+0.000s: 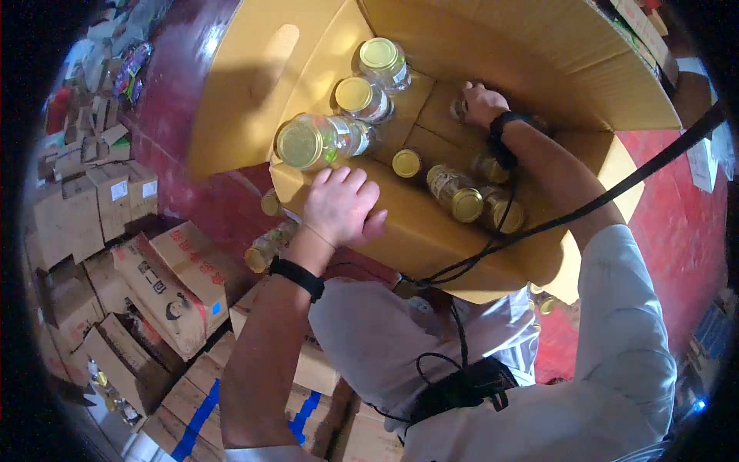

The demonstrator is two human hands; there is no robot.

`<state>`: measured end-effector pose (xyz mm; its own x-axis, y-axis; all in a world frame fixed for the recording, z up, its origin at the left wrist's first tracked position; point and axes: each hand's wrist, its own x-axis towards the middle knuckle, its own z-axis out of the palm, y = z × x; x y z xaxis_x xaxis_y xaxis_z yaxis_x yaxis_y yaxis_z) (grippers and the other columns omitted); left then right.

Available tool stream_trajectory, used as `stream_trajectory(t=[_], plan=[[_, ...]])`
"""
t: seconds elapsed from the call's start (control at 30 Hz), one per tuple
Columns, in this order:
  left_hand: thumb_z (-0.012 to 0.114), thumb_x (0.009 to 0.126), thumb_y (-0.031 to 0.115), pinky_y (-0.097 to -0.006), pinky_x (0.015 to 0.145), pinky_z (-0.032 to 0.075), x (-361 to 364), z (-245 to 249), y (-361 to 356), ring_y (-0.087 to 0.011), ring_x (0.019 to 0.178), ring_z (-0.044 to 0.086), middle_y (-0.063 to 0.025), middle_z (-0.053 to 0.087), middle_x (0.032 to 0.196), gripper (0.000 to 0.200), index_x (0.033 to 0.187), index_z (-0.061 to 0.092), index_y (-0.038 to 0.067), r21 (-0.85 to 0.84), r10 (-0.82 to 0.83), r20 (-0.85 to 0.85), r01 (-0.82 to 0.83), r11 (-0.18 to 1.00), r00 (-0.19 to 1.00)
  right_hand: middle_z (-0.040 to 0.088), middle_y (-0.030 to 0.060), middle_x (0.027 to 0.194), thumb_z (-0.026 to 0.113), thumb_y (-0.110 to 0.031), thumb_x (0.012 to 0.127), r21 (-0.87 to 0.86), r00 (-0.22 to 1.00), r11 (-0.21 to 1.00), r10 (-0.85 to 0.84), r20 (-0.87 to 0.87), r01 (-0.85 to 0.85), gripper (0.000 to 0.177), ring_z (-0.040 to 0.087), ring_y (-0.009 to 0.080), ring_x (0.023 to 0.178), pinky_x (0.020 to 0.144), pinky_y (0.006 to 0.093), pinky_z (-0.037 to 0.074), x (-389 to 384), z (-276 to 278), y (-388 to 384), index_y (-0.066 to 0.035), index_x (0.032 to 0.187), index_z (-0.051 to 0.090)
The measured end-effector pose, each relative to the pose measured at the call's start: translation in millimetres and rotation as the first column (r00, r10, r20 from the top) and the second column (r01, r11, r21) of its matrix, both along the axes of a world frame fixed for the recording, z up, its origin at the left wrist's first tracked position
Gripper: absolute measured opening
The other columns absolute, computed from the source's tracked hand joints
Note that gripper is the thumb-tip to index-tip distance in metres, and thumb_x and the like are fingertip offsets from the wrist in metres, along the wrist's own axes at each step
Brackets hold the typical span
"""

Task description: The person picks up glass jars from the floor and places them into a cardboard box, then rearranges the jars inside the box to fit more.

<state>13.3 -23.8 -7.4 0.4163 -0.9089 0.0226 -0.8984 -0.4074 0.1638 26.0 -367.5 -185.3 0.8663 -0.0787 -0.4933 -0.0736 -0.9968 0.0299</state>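
A large open cardboard box (446, 254) stands in front of me with several clear glass jars with gold lids inside. My left hand (342, 206) is closed over the box's near left rim, beside a big jar (302, 145) lying tilted with its lid toward me. Deep in the box, my right hand (483, 105) is closed around a clear glass jar (460, 108), which the fingers mostly hide. Two jars, one with a pale gold lid (379, 54) and one with a gold lid (354, 95), are along the left wall. A labelled jar (454, 192) leans on the near side.
A black cable (616, 189) crosses over the box from the right. Stacked cardboard cartons (173, 289) fill the left side. More jars (265, 248) are outside the box, below my left hand. The floor (670, 208) is red.
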Motion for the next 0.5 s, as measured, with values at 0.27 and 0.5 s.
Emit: stream_trajectory(t=[0.27, 0.5], plan=[[0.060, 0.072, 0.039, -0.0391, 0.072, 0.042, -0.7, 1.4, -0.4, -0.0255, 0.082, 0.054, -0.0060, 0.055, 0.082, 0.027, 0.076, 0.056, 0.013, 0.027, 0.012, -0.022, -0.011, 1.000, 1.000, 0.059, 0.0216, 0.121, 0.066, -0.029, 0.078, 0.102, 1.000, 0.995, -0.008, 0.023, 0.006, 0.066, 0.063, 0.0367, 0.102, 0.088, 0.0427, 0.052, -12.5, 32.0, -5.2, -0.003, 0.134, 0.042], [0.064, 0.071, 0.039, -0.0375, 0.070, 0.042, -1.0, 2.1, -2.6, -0.0224, 0.076, 0.054, -0.0042, 0.053, 0.076, 0.027, 0.072, 0.055, 0.014, -0.093, 0.017, 0.018, -0.016, 0.996, 1.000, 0.067, 0.0128, 0.106, 0.074, -0.028, 0.067, 0.125, 0.861, 0.955, 0.296, -0.413, -0.268, 0.056, 0.060, 0.0358, 0.107, 0.091, 0.0452, 0.049, -29.2, 44.2, -66.4, -0.018, 0.120, 0.058]])
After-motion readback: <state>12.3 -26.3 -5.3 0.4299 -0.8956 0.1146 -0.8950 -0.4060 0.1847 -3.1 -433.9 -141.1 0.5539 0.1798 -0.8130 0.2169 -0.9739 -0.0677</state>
